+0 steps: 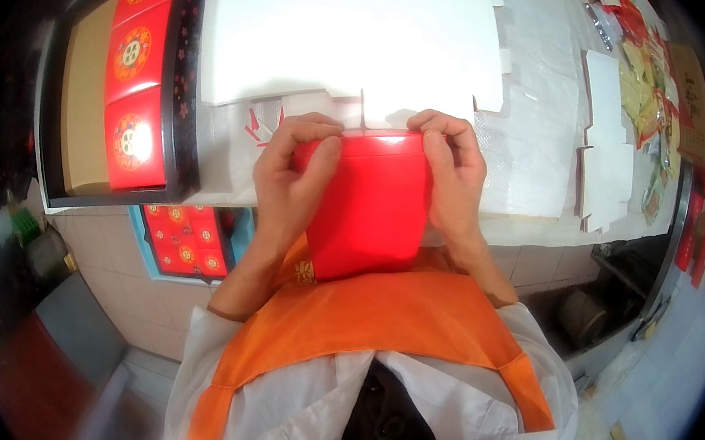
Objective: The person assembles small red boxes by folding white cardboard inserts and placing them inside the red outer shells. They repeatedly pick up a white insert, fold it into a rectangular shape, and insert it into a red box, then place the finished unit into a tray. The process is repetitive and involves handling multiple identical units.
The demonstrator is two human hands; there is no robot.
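While the red box (370, 205) stands propped against the orange apron (377, 323) at the near edge of the bench (534, 152), the left hand (294, 173) grips its upper left corner, fingers curled over the top edge. The right hand (454, 174) clasps the upper right corner the same way. A flat white cardboard sheet (343, 35) lies just beyond, and a black tray (189, 80) with red cards (138, 59) sits to the left.

White-covered worktable (535, 144) fills the upper frame, bright under overhead light. Pale tiled floor (114, 258) runs lower left, and a dark tray (182, 104) sits at upper left.
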